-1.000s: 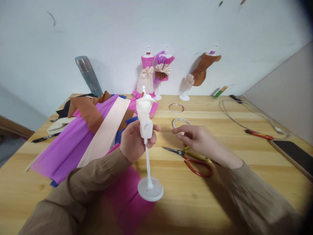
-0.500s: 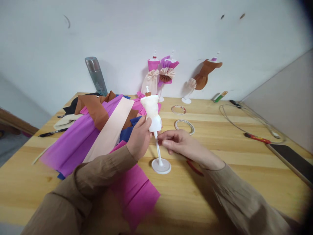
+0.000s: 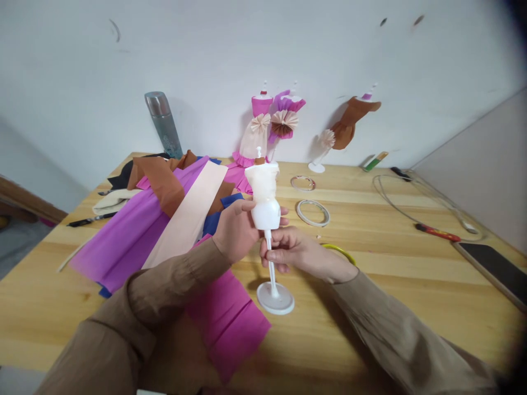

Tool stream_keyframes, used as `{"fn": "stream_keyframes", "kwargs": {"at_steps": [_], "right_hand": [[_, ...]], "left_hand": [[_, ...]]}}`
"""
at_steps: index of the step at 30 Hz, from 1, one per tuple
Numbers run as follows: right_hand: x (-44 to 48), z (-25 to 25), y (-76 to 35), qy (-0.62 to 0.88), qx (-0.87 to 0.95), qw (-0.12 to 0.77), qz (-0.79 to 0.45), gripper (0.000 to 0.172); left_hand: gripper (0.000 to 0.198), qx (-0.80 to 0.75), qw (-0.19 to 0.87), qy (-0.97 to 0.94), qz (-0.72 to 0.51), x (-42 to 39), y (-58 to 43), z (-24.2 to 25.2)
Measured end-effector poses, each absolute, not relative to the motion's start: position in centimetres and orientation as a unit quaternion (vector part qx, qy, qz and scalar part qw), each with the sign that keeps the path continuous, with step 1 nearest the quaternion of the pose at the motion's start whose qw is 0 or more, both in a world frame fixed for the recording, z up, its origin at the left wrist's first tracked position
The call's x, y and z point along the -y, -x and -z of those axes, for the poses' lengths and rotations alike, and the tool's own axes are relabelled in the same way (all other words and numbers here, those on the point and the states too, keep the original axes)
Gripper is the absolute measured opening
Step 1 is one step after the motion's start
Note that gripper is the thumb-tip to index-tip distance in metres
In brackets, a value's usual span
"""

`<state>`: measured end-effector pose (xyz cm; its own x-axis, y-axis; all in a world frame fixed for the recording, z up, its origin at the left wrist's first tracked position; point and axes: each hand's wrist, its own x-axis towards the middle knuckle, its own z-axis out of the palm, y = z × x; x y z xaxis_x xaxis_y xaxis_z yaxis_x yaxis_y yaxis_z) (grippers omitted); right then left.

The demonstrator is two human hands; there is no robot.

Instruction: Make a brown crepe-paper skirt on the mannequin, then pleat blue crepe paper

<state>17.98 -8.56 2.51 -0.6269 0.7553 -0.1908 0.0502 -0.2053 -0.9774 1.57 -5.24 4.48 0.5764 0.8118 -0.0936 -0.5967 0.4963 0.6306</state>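
Note:
A small white dress form is upright on a thin stem with a round base, tilted slightly, in the middle of the head view. Pale cream paper wraps its torso, and its neck is brown. My left hand is around the hips from the left and behind, thumb at the near side and fingertips showing past the right edge. My right hand pinches the stem just below the hips between thumb and fingers. Whether the base touches the table is hard to tell.
Purple crepe paper, with cream, brown and blue pieces, lies left; a magenta sheet lies in front. Dressed forms stand by the wall with a bottle. Tape rings, a cable, a red-handled tool and a phone lie right.
The dress form has shifted a little right and nearer to me. My right hand has closed on its stem, and my left thumb has moved off its front toward the side.

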Motion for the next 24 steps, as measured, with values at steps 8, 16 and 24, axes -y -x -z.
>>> {"fn": "stream_keyframes", "kwargs": {"at_steps": [8,16,24], "right_hand": [[8.4,-3.4,-17.9,0.311,0.604,0.288,-0.675,0.033],[8.1,-4.5,-17.4,0.424,0.632,0.354,-0.544,0.030],[6.6,-1.4,-15.8,0.520,0.817,0.181,-0.172,0.015]], "left_hand": [[0.034,-0.167,0.841,-0.373,-0.355,4.9,-2.1,-4.4],[0.036,-0.243,0.743,-0.355,-0.513,3.6,1.1,-9.8],[0.055,-0.275,0.602,-0.462,-0.590,3.5,4.6,-13.8]]}}
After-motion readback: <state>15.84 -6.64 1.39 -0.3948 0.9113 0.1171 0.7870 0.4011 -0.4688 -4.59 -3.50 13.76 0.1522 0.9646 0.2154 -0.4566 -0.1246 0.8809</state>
